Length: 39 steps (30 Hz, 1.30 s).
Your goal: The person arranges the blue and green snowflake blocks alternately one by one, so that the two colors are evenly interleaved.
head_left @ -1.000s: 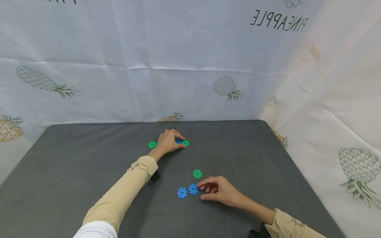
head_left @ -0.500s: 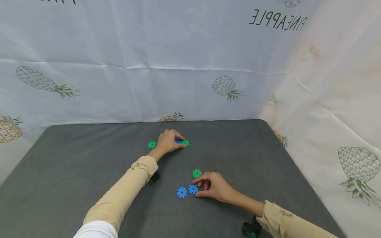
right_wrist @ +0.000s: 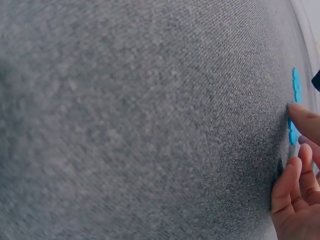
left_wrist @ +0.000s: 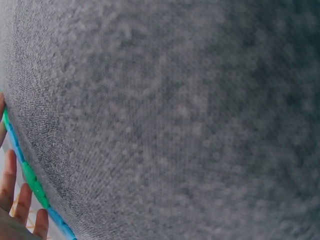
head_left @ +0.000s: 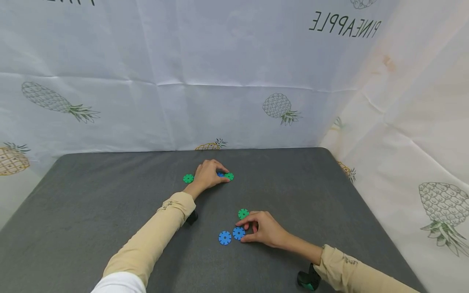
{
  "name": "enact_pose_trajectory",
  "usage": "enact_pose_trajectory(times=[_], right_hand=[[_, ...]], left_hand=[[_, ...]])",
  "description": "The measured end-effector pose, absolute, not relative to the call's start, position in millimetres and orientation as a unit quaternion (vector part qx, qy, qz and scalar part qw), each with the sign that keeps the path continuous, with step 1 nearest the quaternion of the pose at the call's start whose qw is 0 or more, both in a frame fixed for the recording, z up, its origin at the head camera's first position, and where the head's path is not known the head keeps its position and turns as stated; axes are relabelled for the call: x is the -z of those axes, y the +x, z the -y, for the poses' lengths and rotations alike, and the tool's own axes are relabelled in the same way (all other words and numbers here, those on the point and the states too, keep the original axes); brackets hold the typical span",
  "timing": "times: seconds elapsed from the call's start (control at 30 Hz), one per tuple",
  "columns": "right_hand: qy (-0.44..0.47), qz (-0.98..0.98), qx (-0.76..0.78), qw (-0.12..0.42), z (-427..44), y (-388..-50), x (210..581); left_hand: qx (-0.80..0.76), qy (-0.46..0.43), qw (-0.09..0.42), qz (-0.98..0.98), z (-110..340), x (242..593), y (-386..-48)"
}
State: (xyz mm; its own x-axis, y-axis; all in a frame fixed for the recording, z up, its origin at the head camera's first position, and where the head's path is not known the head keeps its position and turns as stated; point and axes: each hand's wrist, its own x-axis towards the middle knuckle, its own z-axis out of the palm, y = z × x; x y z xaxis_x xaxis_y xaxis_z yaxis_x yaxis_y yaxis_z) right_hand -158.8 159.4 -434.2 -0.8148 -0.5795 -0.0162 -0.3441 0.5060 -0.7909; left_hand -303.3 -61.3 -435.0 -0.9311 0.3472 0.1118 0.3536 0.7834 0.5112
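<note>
Several flat, notched plastic discs lie on the dark tabletop. Far out, my left hand [head_left: 209, 174] pinches the edges of a green disc [head_left: 229, 176] between thumb and index finger. Beneath that hand a blue disc [head_left: 220, 174] shows partly, and another green disc [head_left: 188, 178] sits to its left. The left wrist view catches a green disc [left_wrist: 34, 185] in a row with blue ones, by the fingers. Nearer to me, my right hand [head_left: 269, 230] has thumb and index finger on opposite edges of a blue disc [head_left: 239, 233]. A second blue disc [head_left: 225, 237] lies left of it.
A loose green disc [head_left: 243, 214] lies just beyond the right hand's index finger. The grey-covered table [head_left: 110, 211] ends at a pineapple-print cloth [head_left: 168, 114] behind it. A dark wrist strap [head_left: 308, 280] hangs below the right sleeve.
My right hand has moved left and slightly away from me, its thumb and index finger coming around the blue disc. The left hand and the discs have stayed in place.
</note>
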Motion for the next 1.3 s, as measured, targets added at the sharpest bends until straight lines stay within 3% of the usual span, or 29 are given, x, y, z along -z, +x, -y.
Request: enact_pose_trajectory(times=[1.3], right_hand=[[-0.312, -0.871, 0.362, 0.110, -162.1, -159.7, 428.9]], left_hand=[[0.279, -0.176, -0.001, 0.944, 60.7, 435.6, -302.6]])
